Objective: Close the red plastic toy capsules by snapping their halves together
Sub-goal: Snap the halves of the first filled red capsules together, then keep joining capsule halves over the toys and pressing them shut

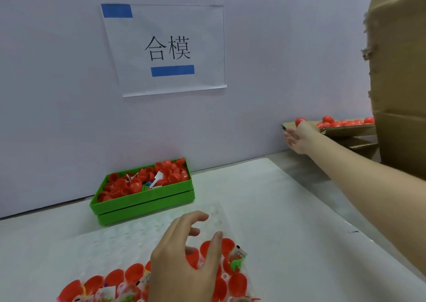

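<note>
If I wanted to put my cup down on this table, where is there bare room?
The widest bare patch of white table lies between the green tray and the outstretched right arm. Another lies left of the tray's front. It is crowded near the front edge, where the left hand hovers over open red capsule halves, and at the cardboard box of closed capsules.

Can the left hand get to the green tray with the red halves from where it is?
Probably yes. The left hand hovers open over the red capsule halves at the near edge, and only bare white mat lies between it and the green tray. Nothing blocks the way; the tray's top is open.
</note>
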A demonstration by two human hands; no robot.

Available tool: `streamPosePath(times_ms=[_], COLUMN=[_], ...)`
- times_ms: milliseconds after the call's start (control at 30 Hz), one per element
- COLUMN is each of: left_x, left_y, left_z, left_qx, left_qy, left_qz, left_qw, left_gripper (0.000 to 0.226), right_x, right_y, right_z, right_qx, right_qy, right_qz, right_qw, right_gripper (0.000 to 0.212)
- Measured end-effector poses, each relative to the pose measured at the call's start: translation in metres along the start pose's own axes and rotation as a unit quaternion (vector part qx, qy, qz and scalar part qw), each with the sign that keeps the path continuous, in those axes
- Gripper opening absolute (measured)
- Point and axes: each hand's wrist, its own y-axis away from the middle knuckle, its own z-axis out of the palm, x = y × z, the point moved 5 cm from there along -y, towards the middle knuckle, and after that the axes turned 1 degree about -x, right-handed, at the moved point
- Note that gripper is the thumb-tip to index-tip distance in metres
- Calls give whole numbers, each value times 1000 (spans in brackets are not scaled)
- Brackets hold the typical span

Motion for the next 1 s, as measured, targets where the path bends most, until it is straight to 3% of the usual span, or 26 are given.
streamPosePath(times_ms=[167, 233, 300, 367, 467, 533, 633, 733, 800, 867, 900, 1000], left_x=[2, 3, 4, 0, -7, -8, -11, -11, -10, -9, -10, -11], left_y=[-2, -2, -2, -2, -3, -4, -4, -2, -1, -1, 0, 2], left_z=[-5, -6, -7, -5, -3, -3, -1, -2, -5, -8, -9, -10], left_qx=[31, 37, 38, 30, 6, -9, -45, -75, -77, -71, -69, -75], left_qy=[3, -11, -14, -18, -19, -16, -13, -19, -16, -12, -8, 5], left_qz=[45, 67, 74, 68, 44, 27, -2, -24, -36, -47, -53, -68], left_qw=[999, 997, 996, 997, 999, 999, 999, 997, 996, 996, 996, 995], left_gripper=[18, 29, 25, 23, 34, 32, 32, 29, 24, 22, 22, 22], right_x=[-12, -13, -7, 5, 29, 48, 68, 90, 104, 113, 115, 123], right_y=[-18, -19, -14, -6, 18, 46, 101, 159, 187, 202, 204, 195], right_z=[-1, 7, 17, 28, 47, 58, 66, 64, 55, 42, 35, 12], right_qx=[47, 32, 10, -14, -82, -151, -262, -352, -369, -354, -343, -305], right_qy=[-199, -275, -284, -231, -59, 76, 230, 350, 412, 438, 433, 353], right_qz=[2, -22, -42, -45, -29, -47, -141, -224, -274, -310, -316, -284], right_qw=[979, 961, 958, 972, 994, 985, 926, 839, 786, 766, 771, 838], right_gripper=[47, 45, 36, 32, 38, 34, 27, 27, 25, 23, 22, 26])
